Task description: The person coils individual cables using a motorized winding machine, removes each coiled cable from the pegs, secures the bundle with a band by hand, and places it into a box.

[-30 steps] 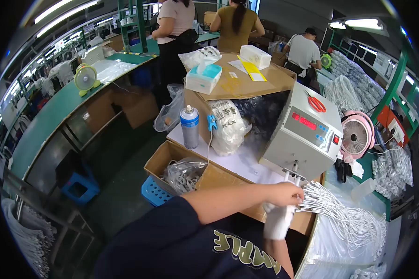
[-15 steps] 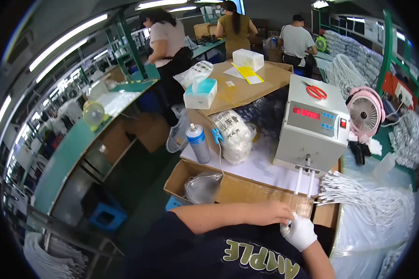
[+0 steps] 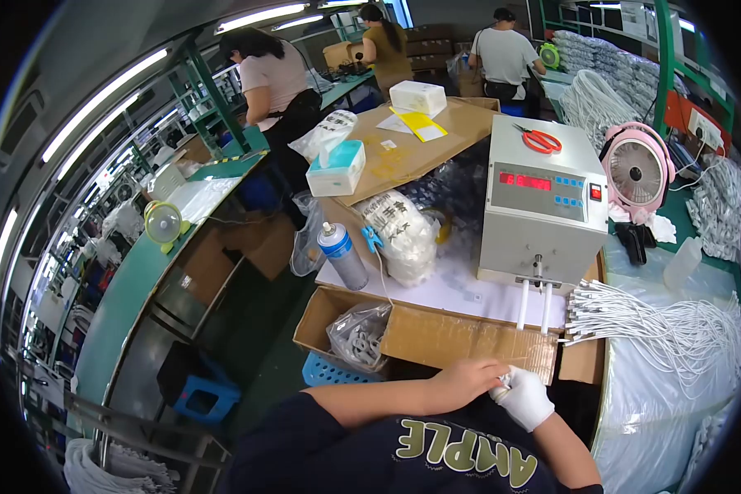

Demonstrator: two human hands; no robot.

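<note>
My bare left hand (image 3: 469, 384) and my right hand (image 3: 525, 398), in a white glove, meet in front of my chest at the near edge of the cardboard (image 3: 436, 336). The fingers of both are closed together around something small and whitish, too small to name. Above them stands a grey machine (image 3: 543, 206) with a red display and two white prongs pointing down toward the cardboard. Red-handled scissors (image 3: 542, 142) lie on its top. To the right spreads a bundle of white cables (image 3: 650, 321).
A spray can (image 3: 342, 257) and a stuffed plastic bag (image 3: 402, 235) stand left of the machine. An open box (image 3: 313, 323) holds bagged parts. A pink fan (image 3: 636, 173) is at the right. Three people work farther back.
Both hands have drawn back from the machine's prongs toward my body, still together. The camera view has shifted. The person at the back left has turned and leans over the bench.
</note>
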